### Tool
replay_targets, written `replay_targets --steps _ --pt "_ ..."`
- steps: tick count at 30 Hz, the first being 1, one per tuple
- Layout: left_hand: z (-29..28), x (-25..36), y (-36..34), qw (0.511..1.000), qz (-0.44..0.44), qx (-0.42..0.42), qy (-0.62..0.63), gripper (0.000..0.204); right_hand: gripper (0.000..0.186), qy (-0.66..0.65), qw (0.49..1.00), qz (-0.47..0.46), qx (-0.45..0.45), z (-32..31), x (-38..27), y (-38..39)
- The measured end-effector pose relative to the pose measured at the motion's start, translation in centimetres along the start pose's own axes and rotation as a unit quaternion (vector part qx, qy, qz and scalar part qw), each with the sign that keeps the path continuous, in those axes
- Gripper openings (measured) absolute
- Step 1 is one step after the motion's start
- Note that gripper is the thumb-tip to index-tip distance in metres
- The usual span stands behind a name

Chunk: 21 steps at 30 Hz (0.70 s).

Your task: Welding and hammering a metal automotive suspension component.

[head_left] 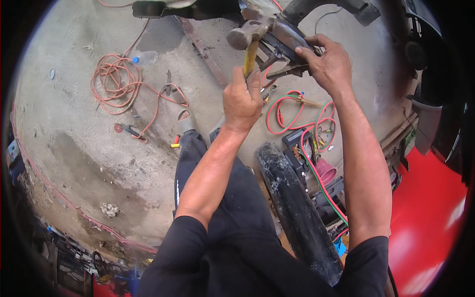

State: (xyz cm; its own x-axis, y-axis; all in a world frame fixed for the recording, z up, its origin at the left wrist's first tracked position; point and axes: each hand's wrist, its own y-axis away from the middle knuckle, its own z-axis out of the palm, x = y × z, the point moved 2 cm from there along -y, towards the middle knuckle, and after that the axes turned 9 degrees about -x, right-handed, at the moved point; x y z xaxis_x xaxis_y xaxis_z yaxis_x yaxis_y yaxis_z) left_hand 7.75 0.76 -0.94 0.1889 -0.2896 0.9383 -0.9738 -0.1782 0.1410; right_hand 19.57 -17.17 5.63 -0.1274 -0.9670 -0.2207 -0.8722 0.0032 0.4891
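At the top centre of the frame, the left hand (242,100) clamps a yellow-handled steel hammer (249,37) against a rusty metal bracket (287,37) gripped by the right hand (326,62); hammering seems underway, calling for a steady hold.

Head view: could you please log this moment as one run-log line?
left hand: grips hammer by yellow handle | right hand: holds rusty metal part | hammer head at part | below: hoses, tyre
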Motion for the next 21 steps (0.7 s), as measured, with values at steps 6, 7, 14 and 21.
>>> replay_targets --steps 6,7,14,21 --pt "-1.4 -0.6 -1.0 0.972 0.223 0.064 0.022 0.013 0.042 -0.048 0.998 -0.020 0.023 -0.3 0.5 -0.5" --pt "-0.2 -3.5 -1.6 0.991 0.129 -0.029 -0.031 0.012 0.041 -0.050 0.999 -0.004 0.015 -0.2 -0.1 -0.5" --pt "-5.6 0.1 -2.4 0.983 0.174 0.003 0.054 0.014 0.040 -0.065 0.998 0.016 0.016 0.8 0.7 0.8" --pt "-2.1 -4.1 -3.8 0.975 0.134 -0.124 -0.124 0.016 0.041 -0.039 0.996 -0.051 0.062 0.5 0.8 -0.1"
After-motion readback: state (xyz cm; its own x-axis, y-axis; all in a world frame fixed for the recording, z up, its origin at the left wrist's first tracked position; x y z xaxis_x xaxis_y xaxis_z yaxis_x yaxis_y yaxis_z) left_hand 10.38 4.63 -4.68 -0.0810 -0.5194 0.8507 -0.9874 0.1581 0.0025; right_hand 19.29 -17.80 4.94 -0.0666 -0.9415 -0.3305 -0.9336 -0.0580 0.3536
